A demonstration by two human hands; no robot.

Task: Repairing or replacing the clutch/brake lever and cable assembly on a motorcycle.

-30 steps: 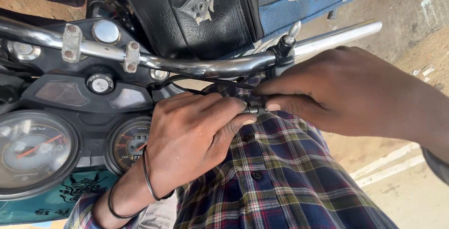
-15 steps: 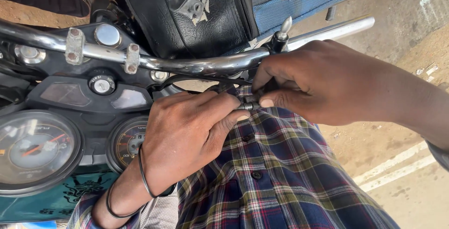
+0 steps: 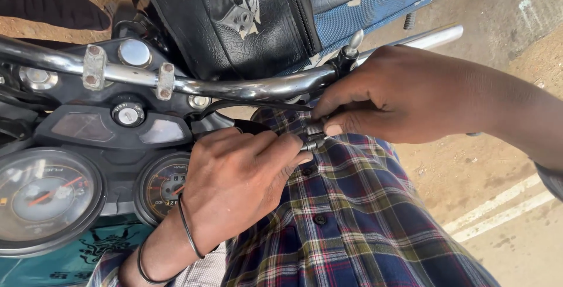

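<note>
A chrome motorcycle handlebar (image 3: 246,89) runs across the view. Just below it my left hand (image 3: 234,187), with two thin black bangles at the wrist, is closed around the end of a black cable (image 3: 234,106). My right hand (image 3: 410,93) reaches in from the right. Its thumb and fingertips pinch a small metal cable fitting (image 3: 312,139) right at my left fingertips. Both hands touch at this fitting, over a plaid shirt (image 3: 363,222). My fingers hide most of the fitting.
A large round gauge (image 3: 41,196) and a smaller gauge (image 3: 161,184) sit at the lower left, with an ignition lock (image 3: 128,114) above them. A black leather cover (image 3: 234,17) and blue bag (image 3: 375,5) lie beyond the bar. Sandy ground and concrete with white lines show at right.
My right hand has shifted slightly left along the bar and closed its fingertips tighter on the fitting. My left hand has stayed in its grip; the view has drifted a little.
</note>
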